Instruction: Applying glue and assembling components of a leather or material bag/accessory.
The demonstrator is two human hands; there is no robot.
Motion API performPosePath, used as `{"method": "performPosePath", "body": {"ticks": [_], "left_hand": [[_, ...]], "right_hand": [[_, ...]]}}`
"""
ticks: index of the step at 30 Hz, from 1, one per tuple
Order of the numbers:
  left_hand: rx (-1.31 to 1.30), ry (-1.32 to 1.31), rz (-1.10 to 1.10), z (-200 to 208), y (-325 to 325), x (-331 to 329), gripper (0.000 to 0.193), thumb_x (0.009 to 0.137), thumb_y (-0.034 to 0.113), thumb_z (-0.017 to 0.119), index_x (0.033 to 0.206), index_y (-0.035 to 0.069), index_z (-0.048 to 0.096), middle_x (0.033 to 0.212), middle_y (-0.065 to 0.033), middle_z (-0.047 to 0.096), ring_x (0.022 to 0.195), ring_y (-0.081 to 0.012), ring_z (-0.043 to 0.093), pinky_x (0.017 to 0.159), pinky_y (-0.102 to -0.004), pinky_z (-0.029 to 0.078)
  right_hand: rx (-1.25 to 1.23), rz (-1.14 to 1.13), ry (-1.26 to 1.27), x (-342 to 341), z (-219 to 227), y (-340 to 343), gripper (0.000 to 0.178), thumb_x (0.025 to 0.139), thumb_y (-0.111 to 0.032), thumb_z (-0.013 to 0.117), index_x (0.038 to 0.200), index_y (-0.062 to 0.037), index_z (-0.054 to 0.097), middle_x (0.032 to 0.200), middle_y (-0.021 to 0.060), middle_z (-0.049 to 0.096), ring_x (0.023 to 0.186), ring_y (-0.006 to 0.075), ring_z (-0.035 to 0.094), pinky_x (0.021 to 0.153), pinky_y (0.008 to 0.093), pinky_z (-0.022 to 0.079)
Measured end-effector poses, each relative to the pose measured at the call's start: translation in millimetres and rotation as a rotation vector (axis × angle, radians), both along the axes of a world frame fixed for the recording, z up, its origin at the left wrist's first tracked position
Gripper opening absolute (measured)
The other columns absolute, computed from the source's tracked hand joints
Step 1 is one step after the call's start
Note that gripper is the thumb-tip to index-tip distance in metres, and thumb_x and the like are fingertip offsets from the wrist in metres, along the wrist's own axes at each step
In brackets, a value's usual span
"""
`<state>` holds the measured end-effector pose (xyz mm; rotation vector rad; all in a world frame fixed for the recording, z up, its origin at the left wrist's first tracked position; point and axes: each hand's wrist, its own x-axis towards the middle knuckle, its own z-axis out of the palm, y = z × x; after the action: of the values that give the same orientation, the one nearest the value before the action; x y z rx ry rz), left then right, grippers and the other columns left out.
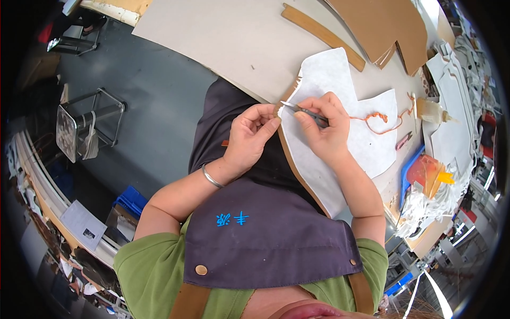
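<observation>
- The white panel (324, 80)'s brown edge (290, 158) is pinched by the left hand (249, 133).
- A dark-handled tool (310, 111) is clamped in the right hand (326, 127), its tip held at that edge.
- The panel is laid over the table (212, 37)'s near side.
- An orange cord (377, 115) is seen farther right.

White panel (366, 146): flat, matte, kinda wonky outline with 1 big notch on the far side; lying white face up, partly on the table (212, 42), partly hanging off
Brown edging (287, 153): narrow, curving down the left side, nicked near the top
Slim tool (314, 115): dark-handled, angled over the panel, ending right by the edging in a pointy metal tip
</observation>
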<state>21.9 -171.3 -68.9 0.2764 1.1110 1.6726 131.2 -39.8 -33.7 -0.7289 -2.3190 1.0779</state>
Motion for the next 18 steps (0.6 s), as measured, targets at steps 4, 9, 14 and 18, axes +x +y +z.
{"method": "performPosePath", "body": {"ticks": [4,9,14,18], "left_hand": [[0.032,-0.004,-0.006,1.6,0.0,0.1,0.023,0.089,0.003,0.057,0.112,0.0,0.057,0.095,0.0011,0.059,0.084,-0.0041,0.051,0.076,-0.0196,0.043],[0.046,0.02,0.002,0.3,-1.0,0.4,0.024,0.089,0.003,0.057,0.112,0.0,0.057,0.092,0.0021,0.058,0.081,-0.0037,0.049,0.075,-0.0191,0.042],[0.053,0.021,0.008,0.5,-0.6,1.0,0.024,0.089,0.004,0.057,0.112,0.001,0.057,0.09,0.0027,0.057,0.079,-0.0035,0.048,0.073,-0.0188,0.041],[0.054,-0.017,0.008,-0.6,-0.7,1.2,0.022,0.088,0.003,0.059,0.109,-0.001,0.057,0.092,0.001,0.058,0.081,-0.004,0.05,0.075,-0.0187,0.043]], "right_hand": [[0.052,-0.015,-0.042,1.3,4.0,0.4,0.021,0.067,-0.008,0.076,0.084,-0.0061,0.065,0.07,0.0032,0.048,0.056,0.0137,0.049,0.047,0.0248,0.039],[0.117,0.0,-0.057,2.2,2.9,-2.9,0.021,0.066,-0.009,0.077,0.083,-0.0074,0.065,0.069,0.0027,0.048,0.053,0.014,0.048,0.046,0.0256,0.039],[0.177,-0.007,-0.056,-0.8,3.8,-4.3,0.021,0.066,-0.009,0.077,0.082,-0.0081,0.065,0.068,0.0027,0.047,0.051,0.0148,0.048,0.044,0.0262,0.038],[0.174,-0.01,-0.051,-1.3,2.5,-4.9,0.021,0.066,-0.009,0.077,0.082,-0.0078,0.065,0.068,0.0027,0.047,0.051,0.0148,0.047,0.044,0.0263,0.038]]}}
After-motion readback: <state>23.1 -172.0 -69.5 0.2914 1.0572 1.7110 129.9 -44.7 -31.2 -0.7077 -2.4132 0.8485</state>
